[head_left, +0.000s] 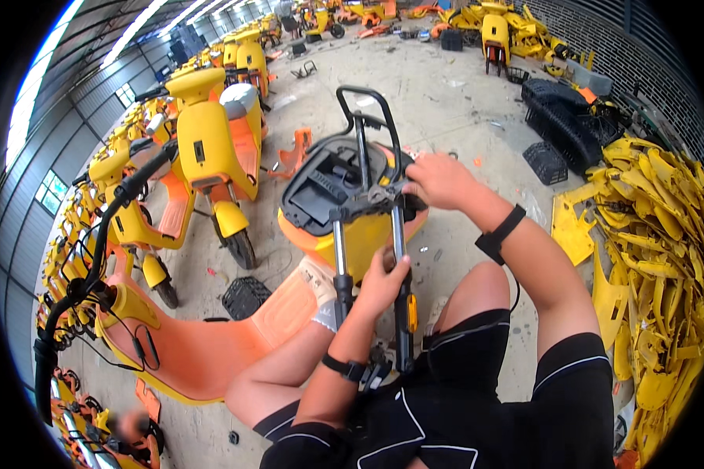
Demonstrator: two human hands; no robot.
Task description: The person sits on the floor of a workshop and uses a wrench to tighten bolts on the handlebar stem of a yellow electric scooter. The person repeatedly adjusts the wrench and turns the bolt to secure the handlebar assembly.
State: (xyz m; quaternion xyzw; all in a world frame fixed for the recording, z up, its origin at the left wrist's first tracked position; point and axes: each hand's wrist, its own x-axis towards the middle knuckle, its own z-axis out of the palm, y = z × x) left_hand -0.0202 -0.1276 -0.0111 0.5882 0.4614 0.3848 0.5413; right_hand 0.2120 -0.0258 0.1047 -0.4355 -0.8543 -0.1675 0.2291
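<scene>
A scooter's front fork (339, 252), with two shiny tubes and black lower legs, stands tilted between my knees. My left hand (382, 283) wraps round its right-hand tube, just above the black leg with an orange reflector (412, 313). Higher up, my right hand (444, 181) is closed at the right end of the fork's metal clamp (385, 193); its fingertips are partly hidden, so a small part in them cannot be ruled out. Behind the fork is the yellow scooter's rear body with an open black seat compartment (313, 191) and a black looped rail (370, 92).
The scooter's orange footboard (211, 344) and black handlebar (102, 242) extend to my left. Yellow scooters (199, 141) stand in rows beyond. A heap of yellow panels (665, 273) rises at right, near black baskets (559, 125). Another black basket (246, 297) lies beside the footboard.
</scene>
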